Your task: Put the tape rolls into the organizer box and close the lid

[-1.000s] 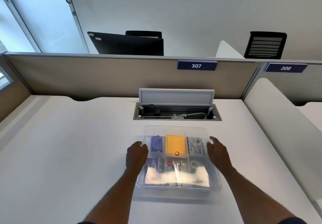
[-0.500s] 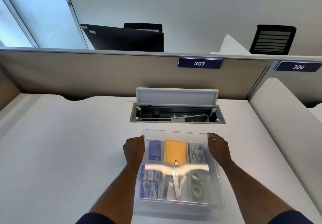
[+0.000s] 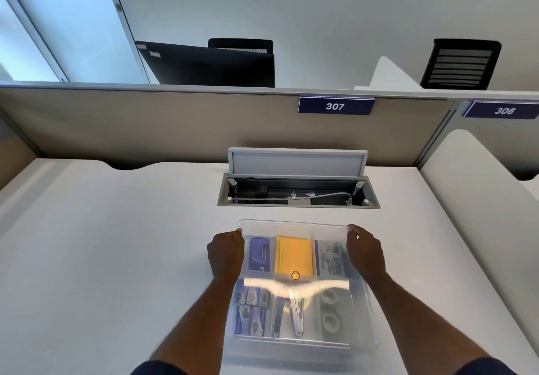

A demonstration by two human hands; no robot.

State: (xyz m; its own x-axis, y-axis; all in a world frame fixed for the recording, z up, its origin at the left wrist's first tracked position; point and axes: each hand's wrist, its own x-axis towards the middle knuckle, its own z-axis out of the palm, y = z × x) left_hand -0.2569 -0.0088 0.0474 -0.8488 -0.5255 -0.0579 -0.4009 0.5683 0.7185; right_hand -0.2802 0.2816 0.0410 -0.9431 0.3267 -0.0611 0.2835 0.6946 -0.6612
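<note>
A clear plastic organizer box (image 3: 369,319) stands on the white desk right in front of me, with its transparent lid (image 3: 291,225) lying over it. Two grey tape rolls (image 3: 330,309) lie in the near right compartment, seen through the lid. Other compartments hold an orange pad, a blue stapler and small blue packets. My left hand (image 3: 226,253) curls on the lid's far left corner. My right hand (image 3: 366,253) curls on the far right corner. A glare band crosses the middle of the lid.
An open cable hatch (image 3: 297,195) with a raised flap (image 3: 297,163) sits just beyond the box. A beige partition (image 3: 175,123) closes the desk's far side, and a white divider (image 3: 481,199) bounds the right. The white desk (image 3: 102,243) stretches to the left.
Both hands slid along the box's sides from its middle to the far corners. The box now sits lower and nearer in view.
</note>
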